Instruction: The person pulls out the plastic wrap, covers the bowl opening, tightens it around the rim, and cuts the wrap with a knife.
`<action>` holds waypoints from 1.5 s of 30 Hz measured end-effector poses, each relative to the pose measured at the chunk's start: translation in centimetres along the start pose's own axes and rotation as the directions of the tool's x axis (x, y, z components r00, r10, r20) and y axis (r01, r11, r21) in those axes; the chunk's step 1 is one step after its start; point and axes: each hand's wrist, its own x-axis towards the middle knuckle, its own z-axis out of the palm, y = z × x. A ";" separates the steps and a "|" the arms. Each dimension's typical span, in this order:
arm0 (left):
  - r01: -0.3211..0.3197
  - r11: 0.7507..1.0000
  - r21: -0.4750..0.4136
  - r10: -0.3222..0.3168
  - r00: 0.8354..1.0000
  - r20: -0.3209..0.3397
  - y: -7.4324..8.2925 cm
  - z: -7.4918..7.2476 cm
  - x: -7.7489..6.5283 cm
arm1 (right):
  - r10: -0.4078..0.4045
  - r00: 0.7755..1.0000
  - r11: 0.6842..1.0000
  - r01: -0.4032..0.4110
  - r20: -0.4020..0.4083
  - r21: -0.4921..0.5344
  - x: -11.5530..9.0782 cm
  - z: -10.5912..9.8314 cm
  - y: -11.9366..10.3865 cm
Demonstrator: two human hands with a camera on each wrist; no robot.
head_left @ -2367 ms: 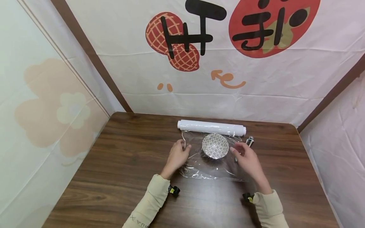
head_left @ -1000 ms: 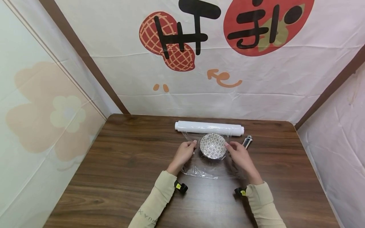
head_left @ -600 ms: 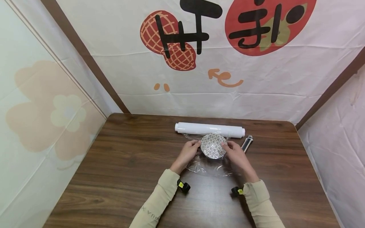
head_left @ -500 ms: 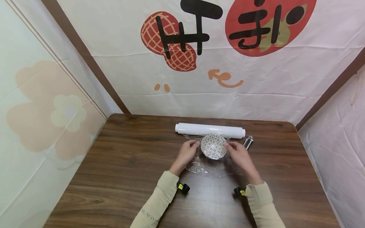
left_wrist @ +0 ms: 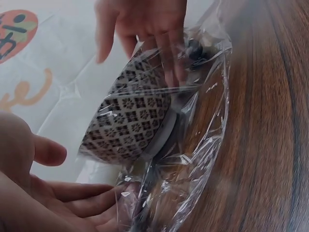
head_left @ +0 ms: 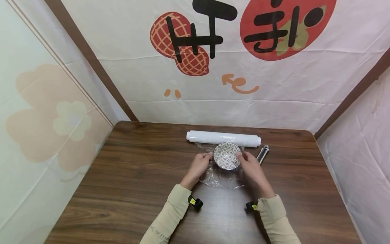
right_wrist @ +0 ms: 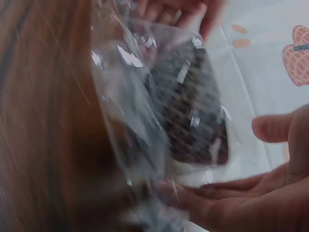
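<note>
From the head, the table (head_left: 128, 183) is viewed from above, facing the backdrop (head_left: 274, 108). The bowl (left_wrist: 128, 116), shared by all views, is shown close in both sideways-turned wrist views, with backdrop upper left and upper right respectively.

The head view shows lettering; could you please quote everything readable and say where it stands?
"X" on the left sleeve; neighbouring letters too small to read.
Black characters on the wall cloth: cut off, not surely readable.
Yellow labels on the wrist cameras: any text too small.
</note>
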 end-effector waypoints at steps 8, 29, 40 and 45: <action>-0.019 1.000 -0.008 0.019 0.999 -0.028 0.4 0.5 0.0 | 0.067 0.995 0.976 -0.051 -0.068 0.212 0.7 1.8 -0.4; -0.088 0.989 0.115 0.100 0.990 -0.103 -0.5 0.4 -0.8 | 0.091 0.993 0.962 -0.069 -0.075 0.263 0.3 3.3 0.4; -0.001 0.983 0.185 0.033 0.984 -0.174 -0.3 -0.3 -1.1 | 0.151 0.986 0.940 -0.121 -0.069 0.317 -0.3 2.8 0.0; 0.016 1.000 0.022 -0.013 0.994 -0.104 -0.1 0.2 -1.1 | 0.177 0.984 0.853 -0.149 -0.008 0.501 0.3 3.8 -0.2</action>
